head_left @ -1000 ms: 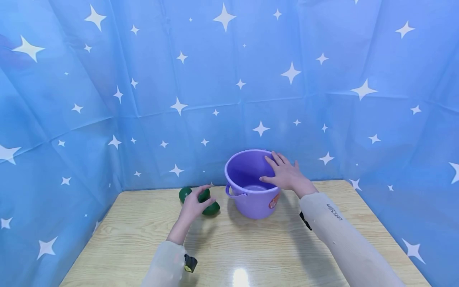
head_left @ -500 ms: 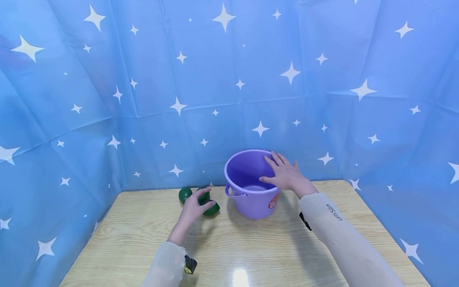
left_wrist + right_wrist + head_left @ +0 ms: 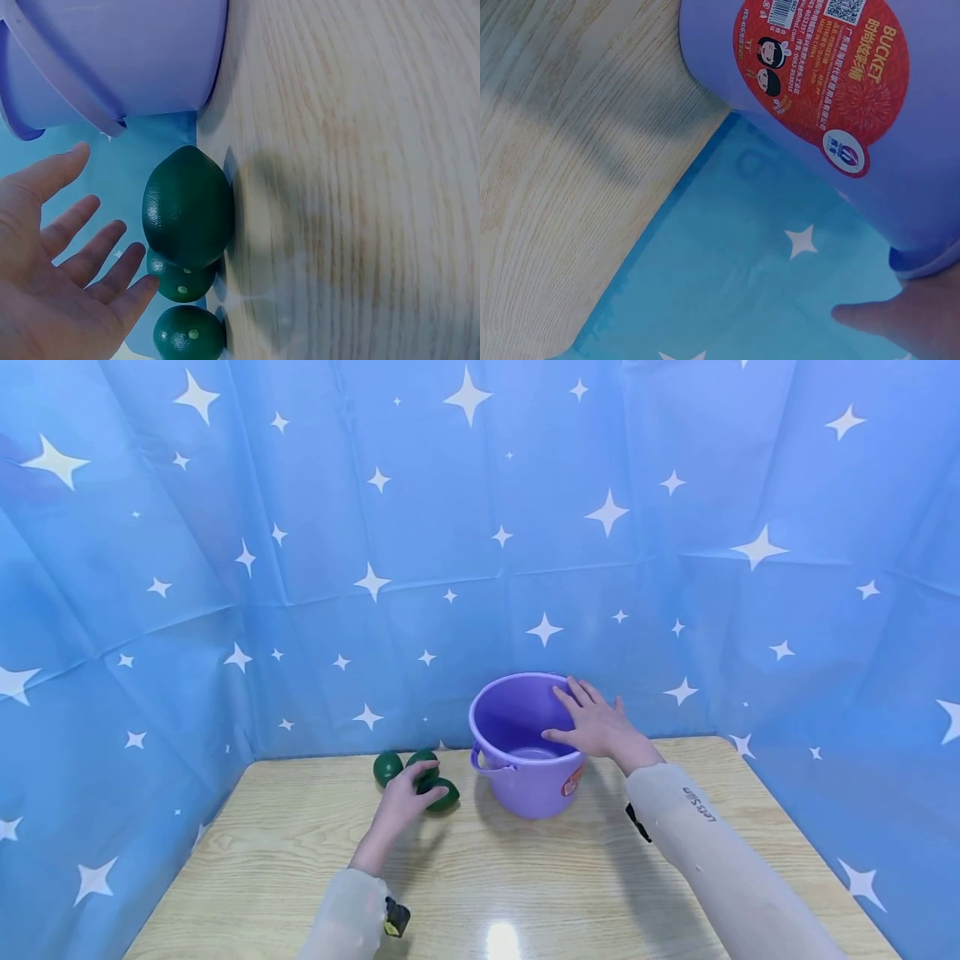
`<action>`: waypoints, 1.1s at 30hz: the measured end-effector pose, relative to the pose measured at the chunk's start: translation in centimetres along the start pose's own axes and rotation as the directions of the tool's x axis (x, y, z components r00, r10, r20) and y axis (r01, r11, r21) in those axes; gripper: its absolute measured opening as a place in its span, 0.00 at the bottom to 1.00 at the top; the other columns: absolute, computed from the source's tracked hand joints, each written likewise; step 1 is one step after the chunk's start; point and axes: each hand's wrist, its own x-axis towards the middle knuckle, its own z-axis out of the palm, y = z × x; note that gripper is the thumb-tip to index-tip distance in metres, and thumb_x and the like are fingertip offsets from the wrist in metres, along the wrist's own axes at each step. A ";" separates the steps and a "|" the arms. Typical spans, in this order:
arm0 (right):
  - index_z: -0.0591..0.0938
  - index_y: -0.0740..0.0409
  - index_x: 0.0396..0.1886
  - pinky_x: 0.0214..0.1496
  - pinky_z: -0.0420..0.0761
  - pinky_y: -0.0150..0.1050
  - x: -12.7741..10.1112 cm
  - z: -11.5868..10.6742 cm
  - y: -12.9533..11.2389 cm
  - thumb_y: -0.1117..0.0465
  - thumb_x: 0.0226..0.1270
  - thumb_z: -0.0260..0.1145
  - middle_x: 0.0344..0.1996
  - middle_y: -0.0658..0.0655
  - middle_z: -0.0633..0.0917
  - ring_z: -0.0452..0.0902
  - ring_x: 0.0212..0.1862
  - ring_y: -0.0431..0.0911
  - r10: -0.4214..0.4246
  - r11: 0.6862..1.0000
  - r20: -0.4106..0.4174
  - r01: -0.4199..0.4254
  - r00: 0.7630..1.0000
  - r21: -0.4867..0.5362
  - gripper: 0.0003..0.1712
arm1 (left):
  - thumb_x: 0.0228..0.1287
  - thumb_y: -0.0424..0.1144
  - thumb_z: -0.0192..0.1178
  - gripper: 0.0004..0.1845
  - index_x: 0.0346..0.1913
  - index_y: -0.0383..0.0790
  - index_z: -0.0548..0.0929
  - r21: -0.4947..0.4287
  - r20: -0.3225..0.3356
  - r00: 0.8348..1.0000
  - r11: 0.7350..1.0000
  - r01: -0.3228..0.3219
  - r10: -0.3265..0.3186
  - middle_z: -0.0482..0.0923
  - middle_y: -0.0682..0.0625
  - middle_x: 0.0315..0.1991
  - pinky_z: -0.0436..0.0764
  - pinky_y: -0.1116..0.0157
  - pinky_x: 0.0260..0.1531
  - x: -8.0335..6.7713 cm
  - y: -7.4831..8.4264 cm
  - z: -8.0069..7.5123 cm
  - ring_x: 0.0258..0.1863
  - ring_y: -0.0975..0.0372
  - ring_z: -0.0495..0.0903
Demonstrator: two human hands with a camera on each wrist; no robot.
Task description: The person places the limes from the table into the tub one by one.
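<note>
Three dark green limes lie together at the table's back, left of the bucket: a left one (image 3: pixel 387 767), a middle one (image 3: pixel 424 756) and a front one (image 3: pixel 445 796) with a pointed end. Over the front and middle limes hovers my left hand (image 3: pixel 397 803), thumb and fingers spread. In the left wrist view that hand (image 3: pixel 56 277) is beside the large near lime (image 3: pixel 187 206), apparently apart from it. A purple bucket (image 3: pixel 528 789) stands upright. My right hand (image 3: pixel 600 727) rests on its right rim with fingers extended; the right wrist view shows only part of the hand (image 3: pixel 922 315).
The wooden table (image 3: pixel 480 868) ends at a blue star-patterned cloth (image 3: pixel 420 527) behind and at both sides. The bucket's handle (image 3: pixel 491 767) hangs down on its left, towards the limes. A red label (image 3: pixel 832 67) is on the bucket's right side.
My left hand has come down slightly towards the front and middle limes, uncovering more of the middle one. The right hand, bucket and limes stay in place.
</note>
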 end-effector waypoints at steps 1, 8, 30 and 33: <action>0.52 0.52 0.81 0.71 0.41 0.80 0.0 0.0 0.0 0.32 0.68 0.57 0.80 0.65 0.47 0.40 0.80 0.65 0.000 1.000 0.001 0.000 1.000 -0.001 0.52 | 0.64 0.41 0.68 0.26 0.64 0.41 0.78 0.001 0.002 1.000 1.000 -0.001 0.001 0.75 0.37 0.66 0.71 0.43 0.68 0.0 -0.1 0.0 0.68 0.43 0.72; 0.52 0.53 0.81 0.71 0.41 0.80 -0.1 0.0 -0.1 0.34 0.69 0.58 0.80 0.65 0.47 0.39 0.80 0.65 0.003 1.000 -0.001 -0.003 1.000 0.000 0.50 | 0.64 0.41 0.68 0.26 0.64 0.40 0.78 -0.010 0.009 1.000 1.000 0.003 -0.003 0.75 0.37 0.66 0.71 0.44 0.68 -0.2 -0.6 0.2 0.68 0.43 0.72; 0.53 0.53 0.80 0.71 0.41 0.80 -0.2 -0.2 -0.2 0.34 0.68 0.59 0.80 0.65 0.47 0.40 0.80 0.65 0.001 1.000 -0.009 -0.001 1.000 0.006 0.50 | 0.64 0.40 0.68 0.26 0.64 0.40 0.78 -0.001 0.008 1.000 1.000 0.014 -0.014 0.76 0.37 0.65 0.72 0.44 0.67 -0.3 -1.1 0.4 0.68 0.43 0.72; 0.53 0.53 0.80 0.71 0.41 0.80 -0.2 -0.2 -0.3 0.34 0.68 0.58 0.80 0.65 0.47 0.40 0.80 0.65 0.003 1.000 -0.006 -0.003 1.000 -0.001 0.51 | 0.64 0.40 0.68 0.26 0.64 0.40 0.78 0.010 0.010 1.000 1.000 0.015 -0.015 0.75 0.37 0.66 0.72 0.43 0.66 -0.3 -1.2 0.5 0.68 0.43 0.72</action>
